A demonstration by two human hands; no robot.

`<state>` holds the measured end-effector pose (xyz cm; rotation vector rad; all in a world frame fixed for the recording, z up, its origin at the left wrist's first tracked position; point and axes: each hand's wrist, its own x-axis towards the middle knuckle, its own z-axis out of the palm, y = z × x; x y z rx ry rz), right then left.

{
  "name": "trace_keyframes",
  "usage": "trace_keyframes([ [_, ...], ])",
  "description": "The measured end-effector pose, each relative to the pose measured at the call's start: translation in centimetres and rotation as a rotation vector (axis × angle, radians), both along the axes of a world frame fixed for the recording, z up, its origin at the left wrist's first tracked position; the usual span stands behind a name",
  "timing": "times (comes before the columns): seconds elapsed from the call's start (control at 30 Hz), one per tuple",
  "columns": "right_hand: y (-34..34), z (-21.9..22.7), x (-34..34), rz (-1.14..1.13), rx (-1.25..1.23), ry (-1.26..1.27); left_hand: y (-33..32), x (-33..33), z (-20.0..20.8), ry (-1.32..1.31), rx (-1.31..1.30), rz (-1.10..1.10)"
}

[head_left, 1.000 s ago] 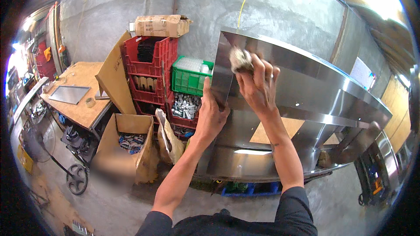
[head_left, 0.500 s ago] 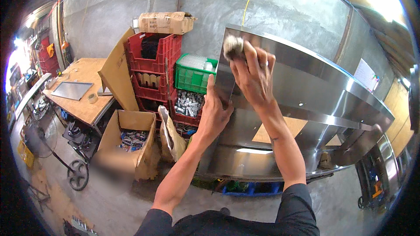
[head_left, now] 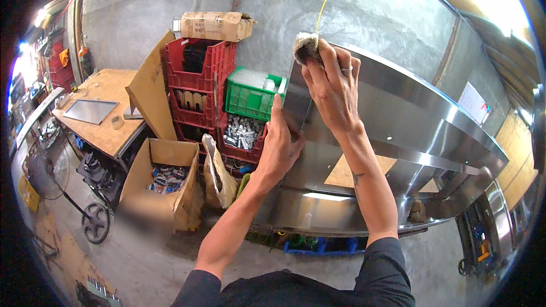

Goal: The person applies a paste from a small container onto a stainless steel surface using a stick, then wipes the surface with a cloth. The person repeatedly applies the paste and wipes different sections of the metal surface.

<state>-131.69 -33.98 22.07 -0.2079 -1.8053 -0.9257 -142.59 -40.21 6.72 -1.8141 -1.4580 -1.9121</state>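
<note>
Grey plastered wall [head_left: 273, 0] forms the background of the workshop. Before it stands a large, brushed, silver-coloured metal unit [head_left: 392, 111] with rectangular openings, its long upper edge sloping down to the right.

Right hand [head_left: 335, 94]: raised to the unit's upper left corner, fingers closed around a fuzzy, grey-and-white wad [head_left: 306, 48] — the wad projects beyond the fingertips, at the corner. A ring is fitted on one finger.

Left hand [head_left: 278, 145]: positioned lower, at the unit's left edge. Index finger points upward, thumb lies toward the metal, with a partial opening between them — the remaining fingers are hidden, so whether they clasp the edge cannot be told.

Left of the unit: a green, slatted plastic crate [head_left: 244, 102], stacked red plastic crates [head_left: 199, 81] and an open, brown cardboard box [head_left: 189, 204]. Farther left: a wood-topped table [head_left: 116, 95].
</note>
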Motion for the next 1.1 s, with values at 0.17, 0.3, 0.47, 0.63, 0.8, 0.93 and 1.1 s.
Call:
trace_keyframes([
  [0.17, -0.3, -0.8, 1.5, -0.004, 0.018, -0.014, -0.4, 0.4, 0.2, -0.017, -0.003, -0.012],
  [0.3, -0.8, 0.2, 0.6, -0.03, -0.008, -0.003, 0.4, 0.0, -0.4, 0.015, 0.032, 0.063],
  [0.47, -0.6, -2.0, 2.4, -0.059, -0.028, -0.043, 0.0, 0.9, -0.2, -0.02, 0.052, 0.085],
  [0.63, -0.6, 0.5, 0.2, -0.023, 0.014, -0.013, 0.1, 0.3, 0.1, -0.059, 0.037, -0.024],
  [0.8, -0.8, -1.0, 1.7, -0.051, -0.016, -0.027, -0.2, 1.2, -0.1, -0.046, 0.062, 0.089],
  [0.93, -0.8, 1.0, -0.3, -0.055, 0.036, -0.014, 0.0, 1.0, -0.1, -0.08, 0.061, 0.027],
  [1.1, -0.5, -1.5, 2.0, -0.039, 0.003, -0.053, -0.3, 0.9, -0.1, -0.05, 0.069, 0.061],
])
